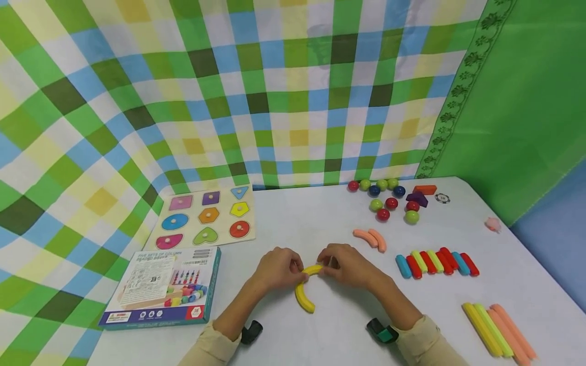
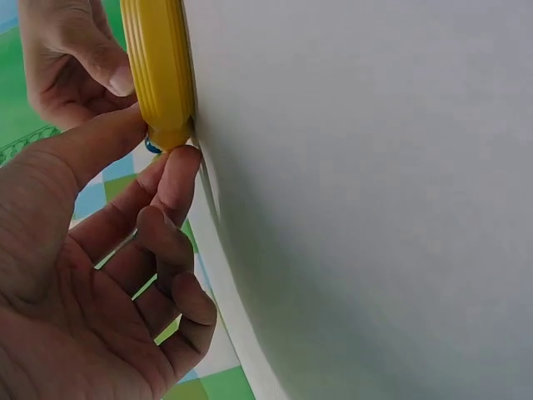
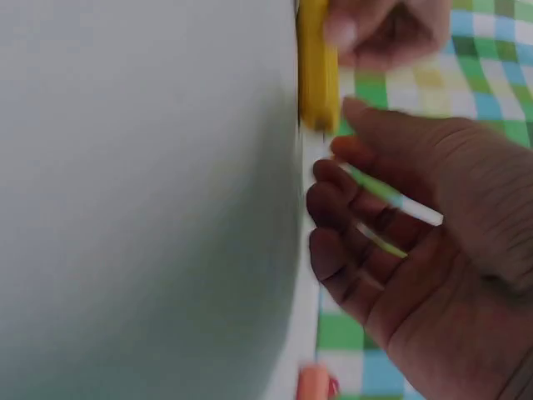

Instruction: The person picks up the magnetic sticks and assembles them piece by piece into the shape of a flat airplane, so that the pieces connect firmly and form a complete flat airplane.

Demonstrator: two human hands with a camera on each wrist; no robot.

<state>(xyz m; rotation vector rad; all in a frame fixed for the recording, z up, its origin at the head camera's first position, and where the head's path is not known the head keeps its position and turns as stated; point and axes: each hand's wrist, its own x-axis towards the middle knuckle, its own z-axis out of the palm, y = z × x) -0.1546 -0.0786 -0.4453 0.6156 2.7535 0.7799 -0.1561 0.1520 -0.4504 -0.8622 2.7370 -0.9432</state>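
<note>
Two yellow curved pieces like toy bananas lie end to end on the white table. The lower curved piece (image 1: 304, 300) bends toward the front; the upper one (image 1: 313, 269) reaches toward the right. My left hand (image 1: 277, 269) pinches yellow where the two ends meet, and in the left wrist view its thumb and index finger grip the end of a ridged yellow piece (image 2: 158, 62). At the upper piece's other end is my right hand (image 1: 346, 264). The right wrist view shows its thumb and index finger apart, just beside the tip of the yellow piece (image 3: 318, 83).
A boxed bead set (image 1: 160, 284) and a shape puzzle board (image 1: 224, 206) are at left. Two pink curved pieces (image 1: 370, 239), several coloured balls (image 1: 391, 203), a row of short coloured pieces (image 1: 437, 262) and longer sticks (image 1: 490, 328) lie right.
</note>
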